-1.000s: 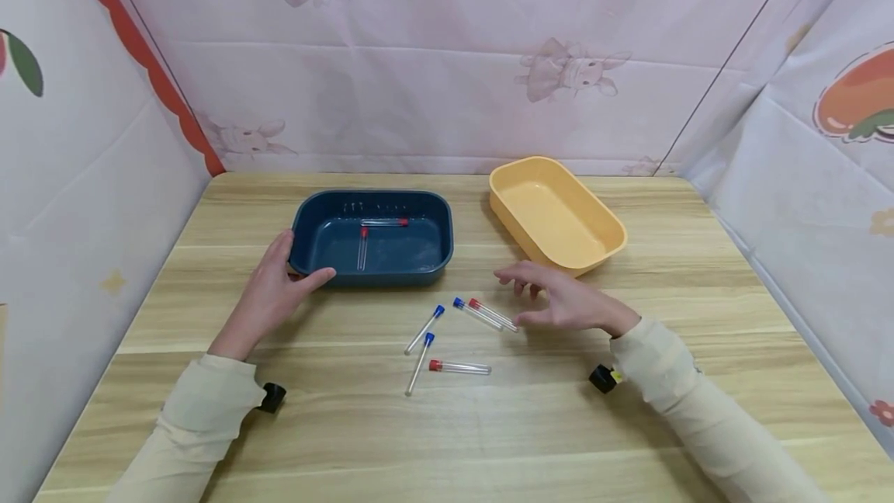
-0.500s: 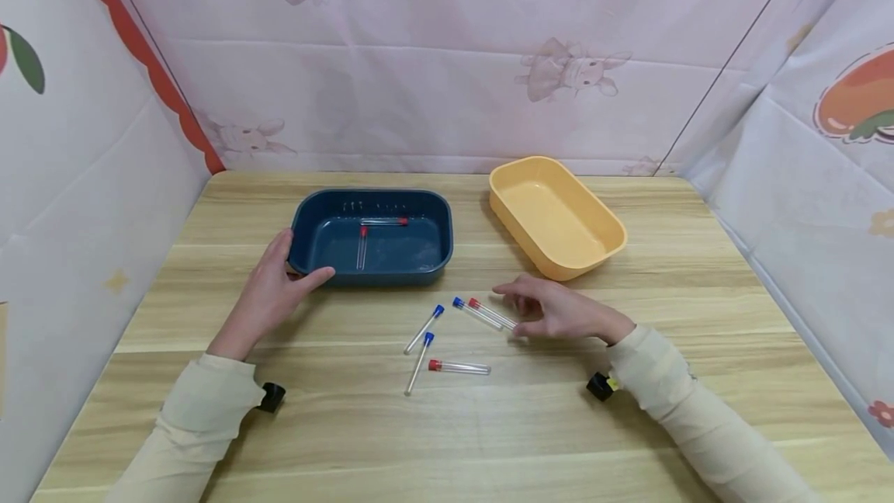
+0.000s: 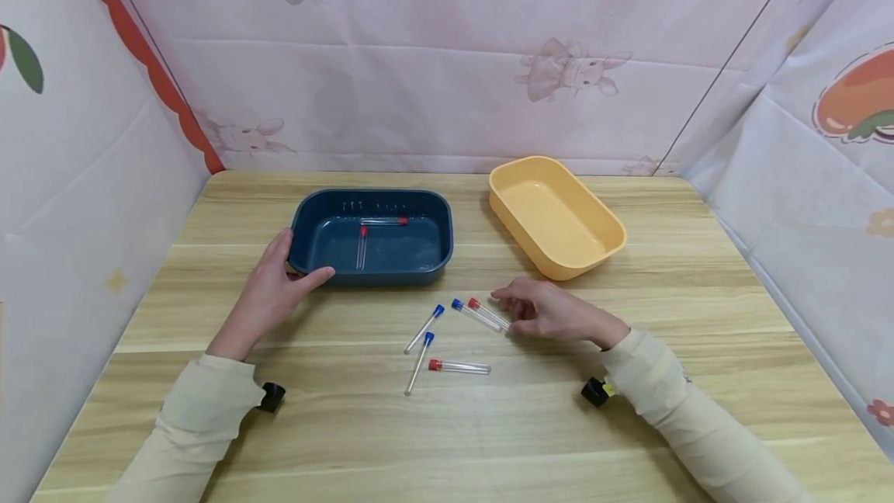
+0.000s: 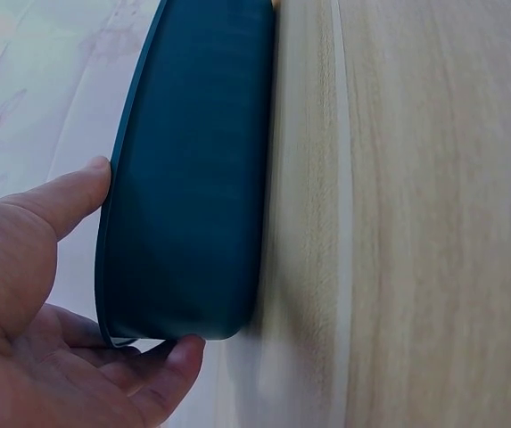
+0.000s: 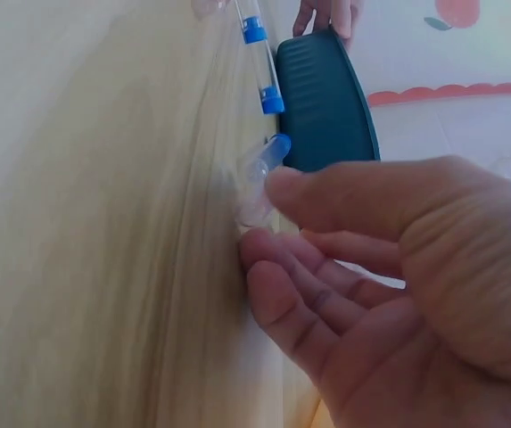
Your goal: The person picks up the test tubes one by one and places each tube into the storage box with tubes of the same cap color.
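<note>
My left hand (image 3: 268, 293) grips the near left corner of a dark blue plastic bin (image 3: 380, 279). In the left wrist view its thumb touches the rim and its fingers curl round the end. Inside the bin lie two red-capped test tubes (image 3: 384, 222). My right hand (image 3: 552, 310) is low over the table, thumb and curled fingers around the clear end of another red-capped test tube (image 3: 489, 312). That end shows between thumb and fingertips in the right wrist view. Beside it lies a blue-capped test tube (image 3: 477, 315).
Two more blue-capped tubes (image 3: 419, 363) and a red-capped tube (image 3: 464, 368) lie on the wooden table (image 3: 447, 441). A yellow bin (image 3: 517, 235) with nothing in it stands at the back right. Printed cloth walls (image 3: 447, 115) enclose the table.
My right hand has come down and slightly left onto the red-capped tube's end, its fingers drawing in. The blue-capped tube beside it has shifted a little. The left hand has stayed put.
</note>
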Demonstrator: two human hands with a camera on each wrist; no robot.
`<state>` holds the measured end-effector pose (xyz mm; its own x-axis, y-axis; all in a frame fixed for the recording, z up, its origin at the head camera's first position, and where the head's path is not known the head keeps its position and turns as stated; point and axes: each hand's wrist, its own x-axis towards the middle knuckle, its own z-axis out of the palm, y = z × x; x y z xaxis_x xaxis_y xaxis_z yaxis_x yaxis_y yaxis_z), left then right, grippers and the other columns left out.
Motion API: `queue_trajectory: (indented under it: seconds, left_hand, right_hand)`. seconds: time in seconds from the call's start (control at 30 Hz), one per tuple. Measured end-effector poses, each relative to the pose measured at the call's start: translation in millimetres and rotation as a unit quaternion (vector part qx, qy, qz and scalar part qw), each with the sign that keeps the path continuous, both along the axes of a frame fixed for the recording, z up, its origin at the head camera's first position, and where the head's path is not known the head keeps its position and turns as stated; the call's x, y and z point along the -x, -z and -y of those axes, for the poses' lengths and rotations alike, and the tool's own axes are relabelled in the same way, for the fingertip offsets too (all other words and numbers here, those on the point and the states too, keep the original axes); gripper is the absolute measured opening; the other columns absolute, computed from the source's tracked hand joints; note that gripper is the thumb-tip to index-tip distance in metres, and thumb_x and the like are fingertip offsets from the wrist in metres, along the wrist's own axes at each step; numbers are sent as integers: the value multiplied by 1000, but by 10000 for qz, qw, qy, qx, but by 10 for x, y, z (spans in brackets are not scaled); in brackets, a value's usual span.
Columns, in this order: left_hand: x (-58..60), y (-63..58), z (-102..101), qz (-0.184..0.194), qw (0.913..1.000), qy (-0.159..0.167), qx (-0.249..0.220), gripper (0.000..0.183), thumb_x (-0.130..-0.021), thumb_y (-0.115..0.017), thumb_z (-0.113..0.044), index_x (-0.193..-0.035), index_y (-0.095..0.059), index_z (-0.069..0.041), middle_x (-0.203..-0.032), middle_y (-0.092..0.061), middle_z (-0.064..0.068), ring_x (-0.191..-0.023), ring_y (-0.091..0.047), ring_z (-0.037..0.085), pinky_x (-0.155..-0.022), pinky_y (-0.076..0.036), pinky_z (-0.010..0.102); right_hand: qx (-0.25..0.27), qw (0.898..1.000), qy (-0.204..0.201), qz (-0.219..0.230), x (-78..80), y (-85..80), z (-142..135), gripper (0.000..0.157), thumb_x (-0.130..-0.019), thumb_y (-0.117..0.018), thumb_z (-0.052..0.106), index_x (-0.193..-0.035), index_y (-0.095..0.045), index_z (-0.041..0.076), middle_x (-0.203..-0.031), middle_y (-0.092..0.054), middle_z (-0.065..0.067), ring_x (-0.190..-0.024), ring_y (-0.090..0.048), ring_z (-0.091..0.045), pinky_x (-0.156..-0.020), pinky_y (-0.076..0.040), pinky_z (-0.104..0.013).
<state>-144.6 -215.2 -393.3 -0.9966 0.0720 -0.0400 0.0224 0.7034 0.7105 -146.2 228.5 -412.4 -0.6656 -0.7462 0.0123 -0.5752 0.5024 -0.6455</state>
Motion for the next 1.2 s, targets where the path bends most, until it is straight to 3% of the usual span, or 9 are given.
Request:
queue_trajectory:
  seconds: [0.43,0.57,0.83,1.2]
  left_hand:
    - [-8,-15,0,-3,9999,-22,121,104,-100,-68,-46,-163,-3,5,-168,-8,30,-144,-29,55,-111,-33,67]
    - [-5,-12,3,-5,9999,-24,110,104,-100,-68,-46,-163,-3,5,-168,-8,30,-144,-30,54,-111,-34,67]
    - [4,0,9,13,9999,-11,123,104,-100,-68,-47,-163,-3,5,-168,-7,30,-148,-23,54,-113,-29,68]
    - [9,-3,5,43,9999,-23,145,104,-100,-67,-47,-163,-3,4,-168,-7,30,-147,-24,54,-112,-31,68]
  right_hand:
    - [-39,9995,299,-107,-61,-24,135,44,-87,-80,2,-128,-66,-8,-103,-68,-6,-84,-61,-14,-74,-56,-27]
    - [-159,9994,291,130,-68,-58,157,48,-89,-79,5,-133,-63,-6,-105,-68,-6,-85,-62,-12,-77,-57,-28]
    - [-759,9952,-130,596,28,-123,145,81,-84,-88,17,-152,-47,5,-110,-61,-2,-84,-57,-15,-72,-52,-27]
    - [-1365,9860,-779,557,232,-198,230,96,-80,-89,13,-160,-37,10,-109,-52,-4,-87,-51,-20,-74,-47,-28]
